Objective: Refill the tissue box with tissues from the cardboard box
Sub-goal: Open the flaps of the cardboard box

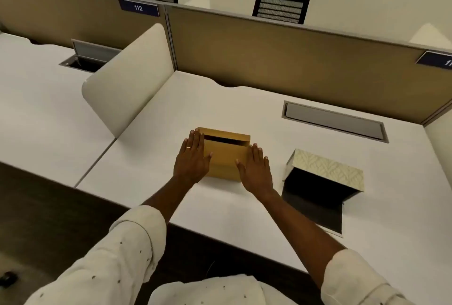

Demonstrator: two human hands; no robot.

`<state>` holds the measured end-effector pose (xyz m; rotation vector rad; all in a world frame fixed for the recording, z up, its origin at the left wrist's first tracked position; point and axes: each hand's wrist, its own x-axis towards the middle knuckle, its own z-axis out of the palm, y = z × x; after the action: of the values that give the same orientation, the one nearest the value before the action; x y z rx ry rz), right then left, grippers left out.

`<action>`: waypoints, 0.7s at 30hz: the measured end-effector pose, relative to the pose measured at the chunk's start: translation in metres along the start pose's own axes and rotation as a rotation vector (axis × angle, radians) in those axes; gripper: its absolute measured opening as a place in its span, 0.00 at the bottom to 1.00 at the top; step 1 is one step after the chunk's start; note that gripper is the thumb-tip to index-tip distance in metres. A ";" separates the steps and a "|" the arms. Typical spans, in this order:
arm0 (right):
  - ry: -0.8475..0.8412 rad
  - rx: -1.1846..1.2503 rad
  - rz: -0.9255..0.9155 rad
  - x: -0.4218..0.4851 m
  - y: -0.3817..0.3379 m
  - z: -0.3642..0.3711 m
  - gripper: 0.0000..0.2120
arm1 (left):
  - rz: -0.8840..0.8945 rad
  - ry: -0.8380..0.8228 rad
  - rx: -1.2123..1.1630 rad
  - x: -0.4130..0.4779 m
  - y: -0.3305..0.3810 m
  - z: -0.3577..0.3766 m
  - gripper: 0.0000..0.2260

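Cardboard box (226,155), mid-desk (244,219), sits pressed between the flat, unclenched left hand (192,158) and right hand (255,170); the tissue box (327,170) toward the right edge gapes empty, refilling apparently unstarted.

We see the cardboard box (226,155) on the white table (151,170), its top showing a dark slot along the far edge. Our left hand (192,158) lies flat against its left side and our right hand (255,170) against its right, fingers extended. The patterned tissue box (327,169) sits to the right, its dark flap open toward us.
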<state>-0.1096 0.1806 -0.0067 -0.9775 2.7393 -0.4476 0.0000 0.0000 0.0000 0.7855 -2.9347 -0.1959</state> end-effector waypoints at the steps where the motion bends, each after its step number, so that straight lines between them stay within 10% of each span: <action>1: -0.009 0.017 0.021 0.000 -0.001 0.002 0.34 | -0.025 -0.015 0.004 -0.001 -0.001 0.002 0.33; 10: 0.009 0.321 0.123 0.001 -0.018 0.012 0.37 | -0.164 -0.153 -0.395 -0.004 -0.013 0.012 0.36; 15: 0.121 0.618 0.238 -0.001 -0.033 0.009 0.38 | -0.321 0.047 -0.787 -0.001 -0.023 0.002 0.29; 21: 0.241 0.670 0.196 -0.012 -0.034 0.005 0.20 | -0.238 0.134 -0.845 -0.006 -0.054 0.000 0.16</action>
<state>-0.0795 0.1622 0.0008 -0.4983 2.5260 -1.3952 0.0316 -0.0433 -0.0081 0.9143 -2.2600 -1.2285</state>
